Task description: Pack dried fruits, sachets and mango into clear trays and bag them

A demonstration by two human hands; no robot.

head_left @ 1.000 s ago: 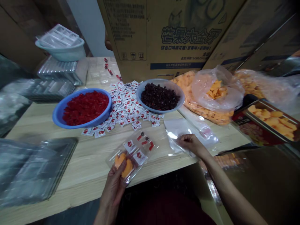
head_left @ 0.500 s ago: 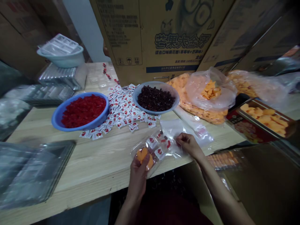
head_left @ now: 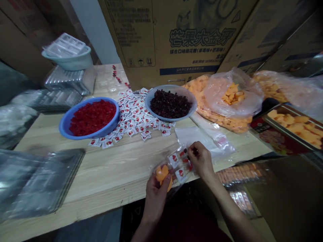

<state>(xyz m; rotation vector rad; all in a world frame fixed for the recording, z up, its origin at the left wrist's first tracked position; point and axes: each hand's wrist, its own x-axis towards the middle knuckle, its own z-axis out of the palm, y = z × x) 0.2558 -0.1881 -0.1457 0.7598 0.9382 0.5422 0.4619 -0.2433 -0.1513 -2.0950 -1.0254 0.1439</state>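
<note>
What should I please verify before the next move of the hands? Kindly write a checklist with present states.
1. Left hand holds the clear tray: ok.
2. Orange pieces are at the left hand's end: ok.
3. Two white packets lie in the tray: ok.
4. Right hand is at the tray's opposite end: ok.
5. Right hand's grip: cannot tell what it pinches.

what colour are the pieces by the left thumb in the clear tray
The pieces are orange, seen best in the head view.
</note>
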